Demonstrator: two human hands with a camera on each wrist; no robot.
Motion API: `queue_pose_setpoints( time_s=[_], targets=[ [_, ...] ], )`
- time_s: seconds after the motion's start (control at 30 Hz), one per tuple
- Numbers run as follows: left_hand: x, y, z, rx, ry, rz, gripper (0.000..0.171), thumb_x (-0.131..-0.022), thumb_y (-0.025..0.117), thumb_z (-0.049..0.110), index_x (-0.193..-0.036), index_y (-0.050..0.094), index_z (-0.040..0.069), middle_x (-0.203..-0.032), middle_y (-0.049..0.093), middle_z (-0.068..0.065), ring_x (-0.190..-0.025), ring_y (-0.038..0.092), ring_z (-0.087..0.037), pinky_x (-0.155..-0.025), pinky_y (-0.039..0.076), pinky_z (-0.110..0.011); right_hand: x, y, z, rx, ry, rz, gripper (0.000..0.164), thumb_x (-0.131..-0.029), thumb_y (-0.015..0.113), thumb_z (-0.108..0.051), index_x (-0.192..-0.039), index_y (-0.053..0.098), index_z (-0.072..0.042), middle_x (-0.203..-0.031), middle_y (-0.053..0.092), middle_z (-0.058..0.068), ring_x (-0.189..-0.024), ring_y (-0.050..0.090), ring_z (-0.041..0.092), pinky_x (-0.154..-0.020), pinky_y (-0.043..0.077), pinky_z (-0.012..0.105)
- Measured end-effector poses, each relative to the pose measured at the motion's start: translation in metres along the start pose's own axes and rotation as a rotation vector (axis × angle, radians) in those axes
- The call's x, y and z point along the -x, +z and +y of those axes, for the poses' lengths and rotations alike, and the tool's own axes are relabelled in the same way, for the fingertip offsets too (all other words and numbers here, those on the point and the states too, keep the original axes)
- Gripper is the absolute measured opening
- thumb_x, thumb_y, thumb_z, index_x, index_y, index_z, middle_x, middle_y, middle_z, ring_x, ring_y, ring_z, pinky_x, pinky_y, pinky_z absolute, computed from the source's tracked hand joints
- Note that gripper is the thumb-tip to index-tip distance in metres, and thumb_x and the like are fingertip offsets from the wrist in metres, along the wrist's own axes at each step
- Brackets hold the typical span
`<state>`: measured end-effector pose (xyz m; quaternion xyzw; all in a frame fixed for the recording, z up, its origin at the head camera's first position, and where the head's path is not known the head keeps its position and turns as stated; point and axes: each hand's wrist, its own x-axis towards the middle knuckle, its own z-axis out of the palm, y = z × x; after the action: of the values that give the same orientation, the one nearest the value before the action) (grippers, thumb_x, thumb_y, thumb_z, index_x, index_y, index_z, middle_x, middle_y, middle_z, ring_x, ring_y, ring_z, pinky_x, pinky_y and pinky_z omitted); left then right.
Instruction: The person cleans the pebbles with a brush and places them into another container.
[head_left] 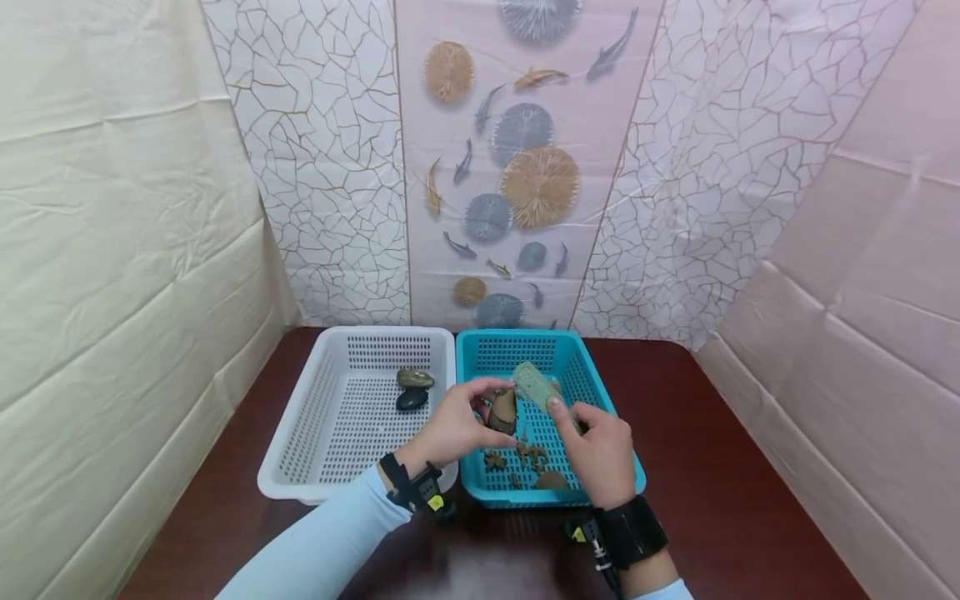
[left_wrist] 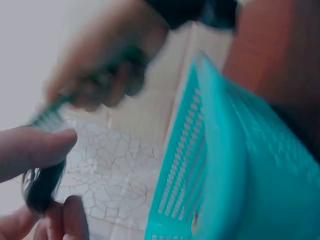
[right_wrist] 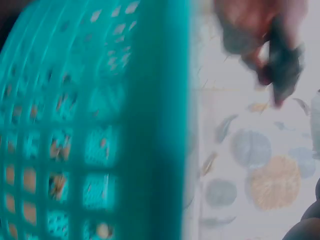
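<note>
Above the teal basket [head_left: 547,499], my left hand [head_left: 455,421] grips a stone [head_left: 503,412] between thumb and fingers. Brown mud coats the side of it that faces up in the head view; in the left wrist view its glossy dark side [left_wrist: 44,189] shows. My right hand [head_left: 602,450] holds a pale green brush [head_left: 536,386], thumb along its back, just right of the stone. Light bristles [left_wrist: 50,120] show blurred in the left wrist view. Whether they touch the stone I cannot tell.
Broken mud crumbs [head_left: 534,455] and a brown lump [head_left: 552,481] lie in the teal basket. A white basket [head_left: 300,433] stands against its left side, holding a brownish stone [head_left: 415,378] and a black stone [head_left: 411,400]. Both stand on a dark red table [head_left: 675,408], with fabric walls around.
</note>
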<state>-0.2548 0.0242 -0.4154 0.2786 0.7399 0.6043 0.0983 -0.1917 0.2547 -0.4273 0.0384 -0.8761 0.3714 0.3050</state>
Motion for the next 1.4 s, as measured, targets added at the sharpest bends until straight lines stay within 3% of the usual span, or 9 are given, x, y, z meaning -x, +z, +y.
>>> queue_pose_setpoints(
  time_s=[0.13, 0.27, 0.43, 0.57, 0.67, 0.8, 1.03, 1.27, 1.4],
  targets=[
    [0.000, -0.001, 0.002, -0.085, 0.033, 0.090, 0.077, -0.081, 0.098, 0.008, -0.151, 0.065, 0.013, -0.118, 0.067, -0.004, -0.091, 0.061, -0.024, -0.072, 0.056, -0.035, 0.001, 0.003, -0.001, -0.007, -0.005, -0.066, 0.059, -0.109, 0.071, -0.042, -0.061, 0.044, -0.020, -0.055, 0.031, -0.007, -0.048, 0.034, 0.016, -0.048, 0.027, 0.032],
    [0.000, -0.001, 0.001, -0.138, 0.061, 0.144, 0.072, -0.081, 0.098, 0.009, -0.147, 0.070, 0.019, -0.117, 0.066, -0.002, -0.092, 0.061, -0.023, -0.074, 0.057, -0.036, 0.000, 0.002, 0.006, 0.116, 0.058, -0.053, 0.062, -0.110, 0.069, -0.046, -0.062, 0.041, -0.019, -0.056, 0.027, -0.005, -0.048, 0.031, 0.017, -0.049, 0.023, 0.032],
    [0.002, -0.001, -0.002, -0.146, 0.064, 0.158, 0.071, -0.081, 0.098, 0.007, -0.145, 0.070, 0.020, -0.119, 0.067, -0.001, -0.094, 0.063, -0.021, -0.074, 0.060, -0.036, 0.003, 0.001, 0.004, 0.082, 0.017, 0.028, 0.061, -0.109, 0.072, -0.039, -0.061, 0.040, -0.020, -0.056, 0.026, -0.006, -0.048, 0.030, 0.016, -0.047, 0.022, 0.033],
    [0.002, 0.002, 0.000, -0.124, 0.075, 0.172, 0.073, -0.081, 0.099, 0.011, -0.148, 0.068, 0.019, -0.121, 0.068, -0.002, -0.097, 0.067, -0.020, -0.077, 0.063, -0.034, 0.003, 0.004, -0.002, 0.005, -0.034, -0.005, 0.059, -0.110, 0.071, -0.040, -0.062, 0.042, -0.020, -0.056, 0.030, -0.006, -0.049, 0.032, 0.015, -0.048, 0.027, 0.033],
    [0.002, 0.005, 0.001, -0.090, 0.074, 0.198, 0.072, -0.082, 0.099, 0.013, -0.147, 0.069, 0.020, -0.123, 0.067, -0.004, -0.097, 0.068, -0.021, -0.078, 0.064, -0.036, 0.001, 0.004, 0.002, 0.072, 0.018, -0.032, 0.061, -0.110, 0.069, -0.044, -0.062, 0.041, -0.019, -0.056, 0.028, -0.006, -0.048, 0.031, 0.016, -0.048, 0.024, 0.033],
    [0.002, 0.006, -0.001, -0.097, 0.044, 0.239, 0.069, -0.082, 0.100, 0.014, -0.144, 0.070, 0.024, -0.120, 0.067, -0.005, -0.093, 0.069, -0.020, -0.075, 0.062, -0.038, 0.002, 0.000, 0.005, 0.147, 0.067, 0.013, 0.063, -0.110, 0.070, -0.043, -0.061, 0.039, -0.019, -0.055, 0.025, -0.006, -0.048, 0.030, 0.017, -0.048, 0.020, 0.032],
    [0.003, 0.010, 0.000, -0.176, 0.084, 0.230, 0.072, -0.081, 0.099, 0.011, -0.145, 0.068, 0.019, -0.118, 0.067, -0.003, -0.092, 0.071, -0.016, -0.074, 0.064, -0.034, 0.008, 0.005, -0.007, 0.042, -0.121, 0.018, 0.056, -0.107, 0.076, -0.034, -0.062, 0.044, -0.023, -0.058, 0.030, -0.009, -0.050, 0.032, 0.011, -0.049, 0.029, 0.031],
    [0.004, 0.012, 0.000, -0.192, 0.139, 0.294, 0.067, -0.080, 0.099, 0.007, -0.138, 0.067, 0.017, -0.112, 0.065, -0.003, -0.088, 0.067, -0.018, -0.073, 0.063, -0.034, 0.006, 0.001, 0.000, 0.140, -0.005, 0.046, 0.061, -0.109, 0.073, -0.039, -0.061, 0.040, -0.020, -0.056, 0.026, -0.007, -0.048, 0.029, 0.014, -0.048, 0.023, 0.032],
    [0.003, 0.011, -0.002, -0.190, 0.129, 0.288, 0.068, -0.078, 0.100, 0.006, -0.134, 0.064, 0.019, -0.109, 0.065, -0.003, -0.082, 0.066, -0.016, -0.070, 0.062, -0.034, 0.008, 0.000, -0.001, 0.082, -0.062, 0.062, 0.060, -0.107, 0.076, -0.035, -0.061, 0.041, -0.021, -0.056, 0.027, -0.007, -0.048, 0.029, 0.014, -0.047, 0.025, 0.033]
  ],
)
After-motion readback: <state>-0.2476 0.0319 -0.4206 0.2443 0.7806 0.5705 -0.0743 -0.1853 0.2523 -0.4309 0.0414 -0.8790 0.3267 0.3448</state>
